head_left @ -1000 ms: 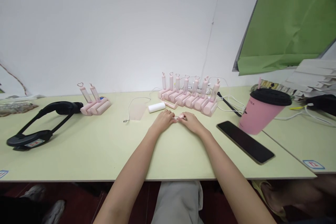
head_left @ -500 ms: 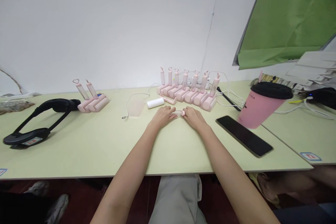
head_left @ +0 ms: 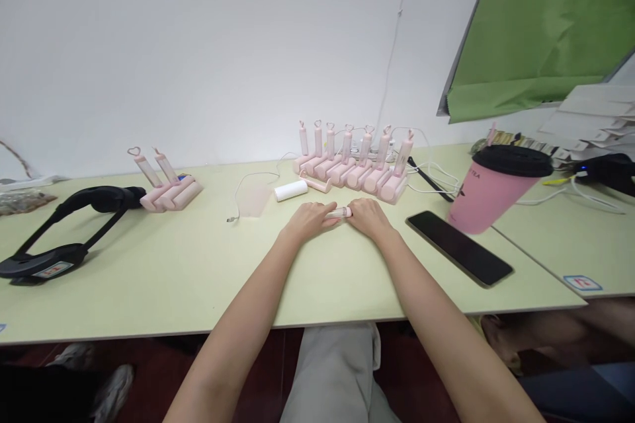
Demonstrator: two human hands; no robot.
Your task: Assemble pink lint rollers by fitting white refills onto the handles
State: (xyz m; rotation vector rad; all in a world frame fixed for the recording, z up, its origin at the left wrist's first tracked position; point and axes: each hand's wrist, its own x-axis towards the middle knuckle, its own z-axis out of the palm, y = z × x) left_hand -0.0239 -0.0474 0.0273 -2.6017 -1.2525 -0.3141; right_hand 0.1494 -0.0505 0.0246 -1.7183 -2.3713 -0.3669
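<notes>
My left hand [head_left: 308,219] and my right hand [head_left: 371,217] meet low over the table, both closed on one small clear tube with a pink end [head_left: 339,213]. The left fingers grip its clear side; the right fingers pinch the pink end, so much of the tube is covered. Just beyond my left hand lie a white cylinder [head_left: 291,191] and a slim pink part [head_left: 316,184]. Behind my hands stands a row of several pink cylinder-shaped devices [head_left: 358,177], each with an upright clear tube topped by a pink loop.
Two similar pink devices [head_left: 171,193] and a black headset [head_left: 74,254] are on the left. A white USB cable [head_left: 239,201] crosses a thin pinkish sheet [head_left: 255,201]. On the right are a phone [head_left: 459,248] and a lidded pink cup [head_left: 489,195]. Another person's arm [head_left: 550,337] shows below right.
Both hands stay closed on the tube, which now tilts slightly, its pink end higher. My left thumb has lifted a little. The camera view has shifted slightly.
</notes>
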